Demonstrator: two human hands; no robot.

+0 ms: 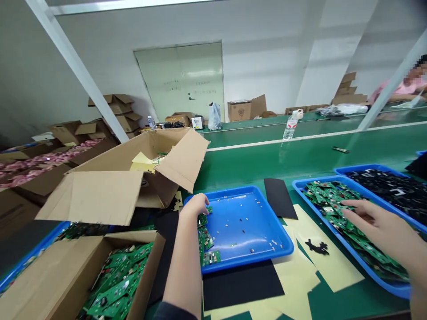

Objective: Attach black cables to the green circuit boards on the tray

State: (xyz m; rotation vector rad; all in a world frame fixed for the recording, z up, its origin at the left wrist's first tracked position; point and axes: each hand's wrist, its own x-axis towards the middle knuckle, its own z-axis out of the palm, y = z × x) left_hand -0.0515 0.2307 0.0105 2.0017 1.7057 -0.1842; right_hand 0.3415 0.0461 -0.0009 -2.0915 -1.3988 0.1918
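Note:
My left hand [196, 205] reaches over the left rim of a blue tray [267, 253], its fingers curled down around a small green circuit board [209, 210]. More circuit boards [206, 240] lie along that side of the tray, partly hidden by my forearm. Tiny loose bits are scattered on the tray floor. At the right, my right hand [376, 222] hovers low over a second blue tray heaped with circuit boards [336, 200]. Its thumb and forefinger are apart with nothing seen between them; the other fingers are partly hidden.
A carton of circuit boards [123, 275] stands at the lower left, with a larger open carton [100, 195] behind it. Black sheets [280, 198] and yellow paper [333, 271] lie around the trays. Black parts fill another tray [383, 186]. A water bottle [291, 126] stands farther back.

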